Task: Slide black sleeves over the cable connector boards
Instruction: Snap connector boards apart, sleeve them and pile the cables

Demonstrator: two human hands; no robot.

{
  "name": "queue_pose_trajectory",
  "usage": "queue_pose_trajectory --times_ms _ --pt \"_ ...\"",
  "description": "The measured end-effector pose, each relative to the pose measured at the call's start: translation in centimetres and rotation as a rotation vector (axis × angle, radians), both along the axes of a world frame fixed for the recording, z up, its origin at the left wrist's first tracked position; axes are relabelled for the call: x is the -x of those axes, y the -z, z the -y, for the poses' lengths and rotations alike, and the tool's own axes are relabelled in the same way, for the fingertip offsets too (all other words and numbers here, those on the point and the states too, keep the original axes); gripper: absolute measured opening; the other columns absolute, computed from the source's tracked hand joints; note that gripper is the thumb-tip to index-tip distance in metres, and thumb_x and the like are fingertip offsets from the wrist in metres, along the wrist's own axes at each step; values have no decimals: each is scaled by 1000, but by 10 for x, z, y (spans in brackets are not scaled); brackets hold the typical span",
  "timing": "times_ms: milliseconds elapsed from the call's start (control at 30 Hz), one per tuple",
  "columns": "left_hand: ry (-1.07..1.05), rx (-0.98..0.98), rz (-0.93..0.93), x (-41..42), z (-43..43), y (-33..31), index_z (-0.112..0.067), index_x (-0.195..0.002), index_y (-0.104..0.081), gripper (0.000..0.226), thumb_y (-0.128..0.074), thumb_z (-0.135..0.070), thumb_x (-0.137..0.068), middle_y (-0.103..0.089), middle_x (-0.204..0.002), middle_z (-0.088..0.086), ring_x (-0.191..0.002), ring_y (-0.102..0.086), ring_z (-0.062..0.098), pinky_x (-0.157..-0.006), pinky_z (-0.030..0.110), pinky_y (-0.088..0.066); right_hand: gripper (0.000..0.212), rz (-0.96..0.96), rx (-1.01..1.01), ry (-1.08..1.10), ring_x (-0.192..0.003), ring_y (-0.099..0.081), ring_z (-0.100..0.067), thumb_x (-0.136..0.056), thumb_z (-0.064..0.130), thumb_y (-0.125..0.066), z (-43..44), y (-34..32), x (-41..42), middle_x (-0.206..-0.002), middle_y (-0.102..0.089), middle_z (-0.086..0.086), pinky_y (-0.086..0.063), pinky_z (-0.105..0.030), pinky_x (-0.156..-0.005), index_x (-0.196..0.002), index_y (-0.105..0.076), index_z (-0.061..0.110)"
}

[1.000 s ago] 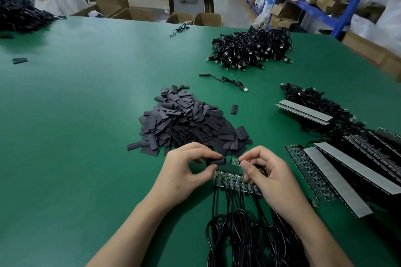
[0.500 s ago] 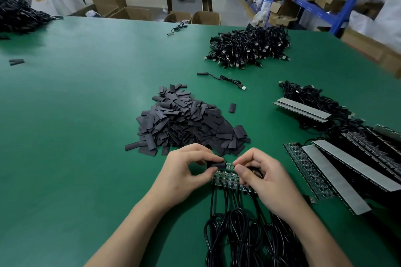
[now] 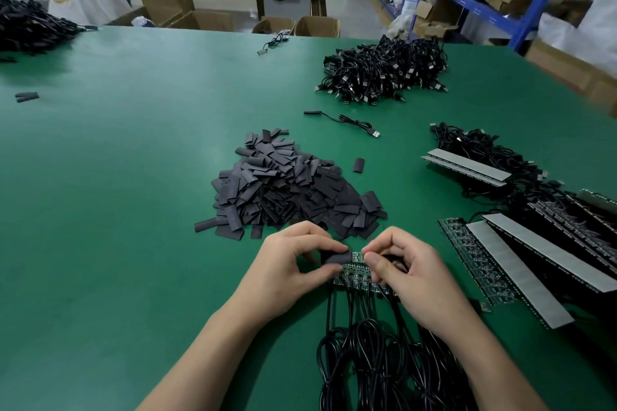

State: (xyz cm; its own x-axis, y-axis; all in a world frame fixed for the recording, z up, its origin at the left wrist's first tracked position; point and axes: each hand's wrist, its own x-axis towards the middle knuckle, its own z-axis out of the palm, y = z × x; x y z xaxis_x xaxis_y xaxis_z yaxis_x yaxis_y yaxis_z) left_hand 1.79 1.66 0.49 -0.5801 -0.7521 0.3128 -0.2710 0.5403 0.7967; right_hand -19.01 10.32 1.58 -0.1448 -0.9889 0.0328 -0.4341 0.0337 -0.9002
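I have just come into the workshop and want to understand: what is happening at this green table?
A person works with bare hands. The left hand pinches a black sleeve against the end of a small connector board, which the right hand pinches. Green board shows between the hands, so the sleeve is not fully on. Under them lies a row of bare boards with black cables. A pile of loose sleeves lies behind the hands on the table.

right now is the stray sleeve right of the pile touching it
No, the stray sleeve lies apart from the sleeve pile, a gap between them.
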Motion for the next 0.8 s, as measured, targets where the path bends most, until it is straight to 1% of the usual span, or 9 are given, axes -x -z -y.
queue_pose_trajectory --times_ms 67,200,267,367,433,533,700,800 --pt "-10 19 16 0 0 0 -29 -103 -81 20 -85 -23 -84 -68 -101 -14 -94 -66 8 -79 18 -49 20 -11 -6 -12 -71 -69 -6 -98 20 -68 0 -1 -1 -80 -73 11 -55 -31 -74 -91 -67 39" --pt "0 40 28 0 0 -1 -28 -102 -81 19 -85 -25 -84 -68 -101 -14 -96 -67 8 -82 20 -50 20 -31 -5 -2 -71 -69 -6 -97 19 -69 -2 -2 -2 -79 -73 10 -57 -31 -73 -91 -67 38" --pt "5 49 34 0 -1 -1 -28 -102 -81 18 -84 -26 -84 -68 -100 -15 -97 -67 8 -83 23 -52 21 -42 5 7 -71 -69 -5 -97 18 -69 -3 -3 -2 -78 -73 10 -57 -26 -71 -90 -66 38" --pt "-5 60 56 1 -1 -1 -27 -102 -81 18 -84 -25 -85 -68 -101 -16 -97 -67 7 -86 27 -54 23 -82 27 -4 -70 -68 -2 -95 16 -71 -4 -4 -3 -77 -72 12 -52 -14 -66 -88 -66 38" --pt "-14 59 66 1 -1 1 -27 -102 -80 18 -84 -25 -85 -68 -102 -16 -98 -67 6 -86 24 -53 24 -94 30 -13 -70 -68 -2 -95 15 -71 -5 -5 -4 -76 -72 12 -51 -12 -66 -87 -66 37" --pt "-16 49 66 1 -1 1 -28 -102 -80 18 -84 -25 -85 -69 -103 -17 -98 -67 5 -82 18 -49 22 -104 29 -15 -71 -68 -3 -95 17 -71 -4 -5 -4 -77 -72 12 -52 -16 -66 -87 -66 38" --pt "0 74 73 1 -1 0 -28 -102 -80 17 -84 -27 -85 -70 -102 -18 -98 -68 5 -85 33 -56 22 -100 32 6 -71 -69 -4 -96 18 -70 -4 -4 -4 -79 -73 11 -57 -25 -68 -89 -66 38" --pt "-6 64 74 0 -1 -1 -29 -101 -80 17 -84 -28 -85 -71 -101 -17 -97 -68 5 -85 36 -55 20 -105 30 11 -72 -69 -6 -95 20 -71 -4 -4 -5 -79 -72 11 -59 -33 -71 -90 -66 38"
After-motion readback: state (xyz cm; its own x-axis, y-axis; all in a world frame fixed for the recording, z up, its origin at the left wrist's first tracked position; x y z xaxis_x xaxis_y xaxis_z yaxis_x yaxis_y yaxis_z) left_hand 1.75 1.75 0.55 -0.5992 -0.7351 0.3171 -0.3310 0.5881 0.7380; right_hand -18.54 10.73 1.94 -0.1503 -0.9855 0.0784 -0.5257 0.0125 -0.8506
